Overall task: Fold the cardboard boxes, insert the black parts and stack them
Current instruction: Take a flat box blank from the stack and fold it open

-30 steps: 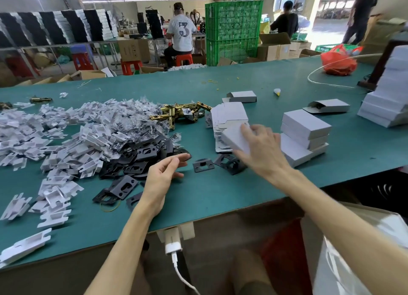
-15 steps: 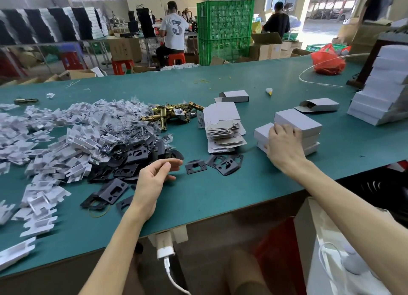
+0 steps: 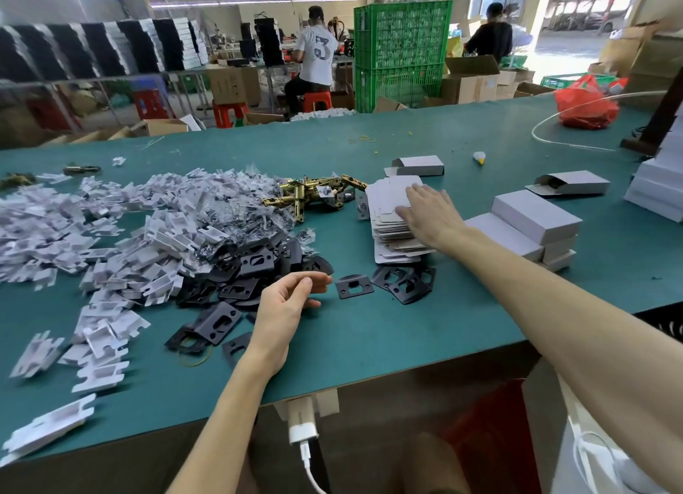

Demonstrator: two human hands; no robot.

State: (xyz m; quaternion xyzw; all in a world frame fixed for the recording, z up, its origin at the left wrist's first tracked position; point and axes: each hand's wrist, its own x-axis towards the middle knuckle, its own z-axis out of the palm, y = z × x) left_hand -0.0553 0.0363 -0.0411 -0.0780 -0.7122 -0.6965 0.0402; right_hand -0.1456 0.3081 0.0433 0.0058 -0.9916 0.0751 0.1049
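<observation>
Now you are resting your right hand flat, fingers straight, on the stack of cardboard blanks at one o'clock. Your left hand is hovering loosely curled, holding nothing, beside the black parts at eleven o'clock, with the folded boxes sitting at two.

left hand and right hand are bare, with long, slender fingers. behind each hand runs a long, slim forearm, bare as far as it shows.
</observation>
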